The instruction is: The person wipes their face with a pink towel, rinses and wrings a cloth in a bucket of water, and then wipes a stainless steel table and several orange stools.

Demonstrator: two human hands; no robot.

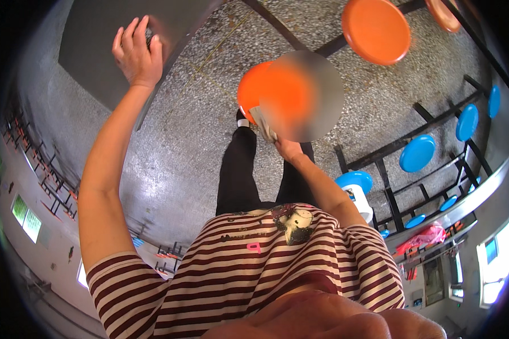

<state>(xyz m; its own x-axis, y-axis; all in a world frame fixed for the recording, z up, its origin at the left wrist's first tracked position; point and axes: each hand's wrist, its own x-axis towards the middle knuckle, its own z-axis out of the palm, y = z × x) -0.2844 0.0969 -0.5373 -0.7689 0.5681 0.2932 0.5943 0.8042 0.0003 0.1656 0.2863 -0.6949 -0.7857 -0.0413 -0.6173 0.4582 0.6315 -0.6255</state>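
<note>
My left hand (pixel 138 57), its fingers spread, is over the dark grey tabletop (pixel 93 55) at the upper left; whether it touches the surface cannot be told. A small dark patch shows between its thumb and forefinger, too unclear to name. My right hand (pixel 289 149) grips a folded greyish cloth (pixel 263 124) in front of my legs. The cloth lies at the near edge of a round orange stool seat (pixel 254 87). A round blurred area hides the right part of that seat and some of the cloth and fingers.
Another orange seat (pixel 376 31) is at the upper right. Blue stool seats (pixel 417 153) on dark metal frames (pixel 390 148) stand at the right. A white container (pixel 359 199) is by a near blue seat. Pink material (pixel 426 238) lies farther back. The speckled floor (pixel 195 110) runs between.
</note>
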